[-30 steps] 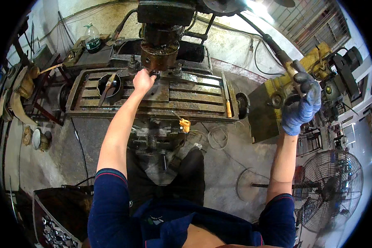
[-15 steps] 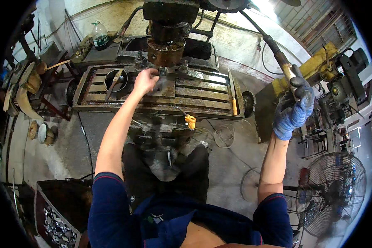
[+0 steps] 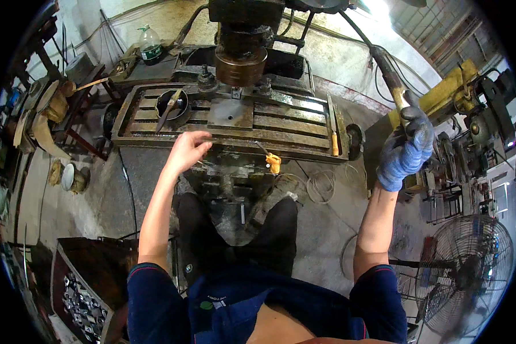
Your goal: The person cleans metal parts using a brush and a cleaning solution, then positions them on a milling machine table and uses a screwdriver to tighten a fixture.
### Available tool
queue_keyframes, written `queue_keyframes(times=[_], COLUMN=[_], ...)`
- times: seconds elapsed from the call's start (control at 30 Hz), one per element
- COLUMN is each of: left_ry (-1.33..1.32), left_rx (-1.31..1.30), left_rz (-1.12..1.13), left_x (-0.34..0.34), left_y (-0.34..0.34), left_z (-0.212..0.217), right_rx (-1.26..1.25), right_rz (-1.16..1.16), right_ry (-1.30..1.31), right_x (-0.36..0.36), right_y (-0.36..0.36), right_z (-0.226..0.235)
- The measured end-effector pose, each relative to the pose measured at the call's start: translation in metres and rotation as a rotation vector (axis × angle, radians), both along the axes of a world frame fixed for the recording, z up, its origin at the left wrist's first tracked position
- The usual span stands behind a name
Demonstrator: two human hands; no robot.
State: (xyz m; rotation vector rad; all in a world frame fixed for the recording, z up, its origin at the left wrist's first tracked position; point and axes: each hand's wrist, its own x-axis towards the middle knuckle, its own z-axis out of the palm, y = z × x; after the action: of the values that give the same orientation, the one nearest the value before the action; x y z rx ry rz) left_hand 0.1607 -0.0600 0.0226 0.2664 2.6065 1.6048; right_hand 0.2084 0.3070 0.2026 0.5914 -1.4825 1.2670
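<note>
I stand at a drill press with a slotted steel table [image 3: 292, 123]. A flat grey plate [image 3: 229, 113] lies on it under the brown spindle head [image 3: 241, 57]. My bare left hand [image 3: 186, 152] is at the table's front edge, fingers loosely curled; whether it pinches a small part is unclear. My right hand [image 3: 406, 150], in a blue glove, is raised at the right and grips the end of the long feed lever [image 3: 384, 63].
A round tin with a tool in it [image 3: 172, 103] sits at the table's left, a yellow-handled tool [image 3: 333, 137] at its right end. A plastic bottle [image 3: 150, 45] stands behind. A floor fan [image 3: 470, 275], a yellow machine [image 3: 453, 86] and a crate of metal parts [image 3: 80, 292] surround me.
My left hand has drawn back from the plate under the spindle to the table's front edge. My right hand keeps hold of the lever.
</note>
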Motion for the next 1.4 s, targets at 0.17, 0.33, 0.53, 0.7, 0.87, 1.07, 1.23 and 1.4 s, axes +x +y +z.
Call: queue_keyframes(times=[0.17,0.33,0.53,0.7,0.87,1.07,1.23,1.4], left_ry=[0.235,0.350,0.521,0.474,0.418,0.114,-0.040,-0.267], left_rx=[-0.231,-0.334,-0.552,-0.775,-0.939,-0.884,-0.881,-0.776], left_rz=[-0.014,-0.049,-0.073,-0.102,-0.052,0.330,0.580,0.723], left_x=[-0.021,-0.018,-0.012,0.010,0.074,0.197,0.298,0.377], left_y=[0.006,0.002,-0.020,-0.048,-0.106,-0.198,-0.271,-0.302], left_z=[0.040,0.084,0.141,0.199,0.241,0.238,0.201,0.157], right_rx=[-0.055,-0.029,-0.073,-0.085,-0.053,-0.250,0.387,0.387], right_rz=[0.003,0.087,0.119,0.060,0.032,0.016,-0.599,-0.554], right_ry=[-0.041,0.021,-0.010,-0.065,-0.092,-0.172,0.145,0.268], right_x=[0.002,-0.003,-0.003,-0.002,-0.009,-0.002,-0.001,-0.005], right_y=[-0.003,-0.002,-0.003,0.002,0.012,-0.004,0.013,0.020], right_z=[-0.007,-0.014,-0.025,-0.035,-0.046,-0.034,-0.024,-0.019])
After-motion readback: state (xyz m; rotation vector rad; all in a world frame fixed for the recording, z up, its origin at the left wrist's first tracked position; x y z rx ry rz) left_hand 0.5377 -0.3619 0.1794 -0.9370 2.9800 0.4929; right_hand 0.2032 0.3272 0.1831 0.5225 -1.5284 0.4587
